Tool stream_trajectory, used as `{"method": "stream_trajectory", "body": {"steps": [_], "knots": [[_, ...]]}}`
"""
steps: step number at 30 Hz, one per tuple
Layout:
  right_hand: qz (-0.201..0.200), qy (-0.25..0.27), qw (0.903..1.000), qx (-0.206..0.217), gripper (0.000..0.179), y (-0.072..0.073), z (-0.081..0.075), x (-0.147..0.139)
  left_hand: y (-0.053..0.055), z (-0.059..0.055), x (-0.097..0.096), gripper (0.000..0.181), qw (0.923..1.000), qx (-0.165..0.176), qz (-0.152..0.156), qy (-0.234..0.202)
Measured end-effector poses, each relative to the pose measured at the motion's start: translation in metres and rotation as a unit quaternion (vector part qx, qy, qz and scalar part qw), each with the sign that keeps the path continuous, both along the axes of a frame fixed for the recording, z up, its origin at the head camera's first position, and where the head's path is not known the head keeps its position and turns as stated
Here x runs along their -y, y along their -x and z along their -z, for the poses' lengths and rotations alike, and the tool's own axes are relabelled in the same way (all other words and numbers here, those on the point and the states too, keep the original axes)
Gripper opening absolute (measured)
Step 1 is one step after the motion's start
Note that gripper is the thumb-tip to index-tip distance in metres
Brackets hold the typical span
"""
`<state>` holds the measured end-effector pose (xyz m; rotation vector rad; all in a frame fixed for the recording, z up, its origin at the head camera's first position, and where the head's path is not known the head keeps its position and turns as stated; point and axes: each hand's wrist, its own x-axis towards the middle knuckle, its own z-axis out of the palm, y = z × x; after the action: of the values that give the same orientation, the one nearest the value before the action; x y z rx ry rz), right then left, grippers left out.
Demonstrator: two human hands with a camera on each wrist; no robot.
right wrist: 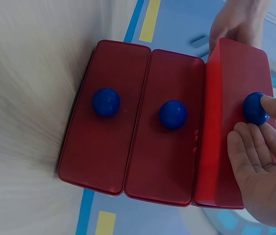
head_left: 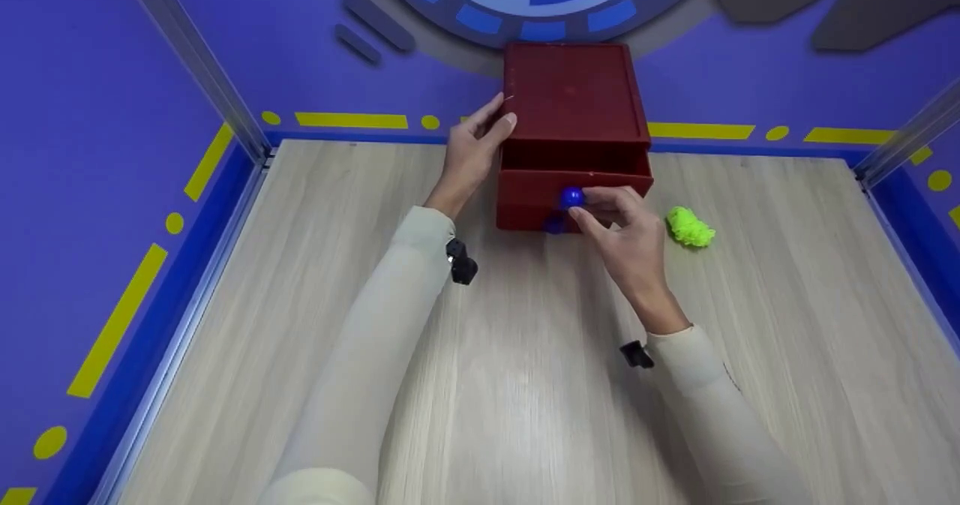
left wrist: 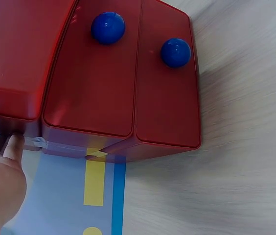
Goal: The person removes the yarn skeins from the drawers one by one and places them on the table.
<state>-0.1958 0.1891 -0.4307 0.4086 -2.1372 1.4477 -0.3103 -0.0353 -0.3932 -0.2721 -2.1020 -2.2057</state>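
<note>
A red drawer cabinet (head_left: 574, 92) stands against the back wall, its top drawer (head_left: 529, 190) pulled partway out. With thumb and fingertips, my right hand (head_left: 630, 238) pinches the round blue knob (head_left: 572, 196) on that drawer's front. My left hand (head_left: 471, 152) rests against the cabinet's left side, fingers extended along it and thumb near the front top edge. Two lower drawers, each with a blue knob (right wrist: 172, 115), are closed in the right wrist view. The visible part of the top drawer's inside is dark; its floor is hidden.
A bright yellow-green crumpled or fuzzy bundle (head_left: 690, 227) lies on the wood-grain table (head_left: 495, 407), right of the cabinet. Blue panels with yellow markings (head_left: 352, 120) enclose the table at the back and sides, with metal posts (head_left: 199, 58) at the corners.
</note>
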Motion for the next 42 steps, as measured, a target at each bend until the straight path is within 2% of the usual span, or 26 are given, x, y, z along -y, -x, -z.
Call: {"method": "stream_trajectory", "body": {"steps": [7, 17, 24, 42], "knots": [[-0.001, -0.003, 0.9999, 0.013, 0.023, 0.011, -0.002, 0.000, 0.000, 0.000, 0.001, 0.054, 0.9997, 0.010, 0.010, -0.019], [-0.005, 0.003, 0.9998, 0.021, 0.025, 0.027, -0.002, -0.001, 0.004, 0.002, 0.003, 0.054, 0.9998, 0.003, 0.008, -0.016], [0.007, -0.002, 0.9996, 0.027, 0.026, 0.034, -0.005, 0.000, 0.004, 0.003, 0.003, 0.054, 0.9999, 0.003, 0.005, -0.013], [-0.004, 0.013, 0.9994, 0.032, 0.022, 0.047, -0.006, 0.001, 0.001, 0.003, 0.004, 0.055, 0.9999, 0.004, 0.011, -0.006]]}}
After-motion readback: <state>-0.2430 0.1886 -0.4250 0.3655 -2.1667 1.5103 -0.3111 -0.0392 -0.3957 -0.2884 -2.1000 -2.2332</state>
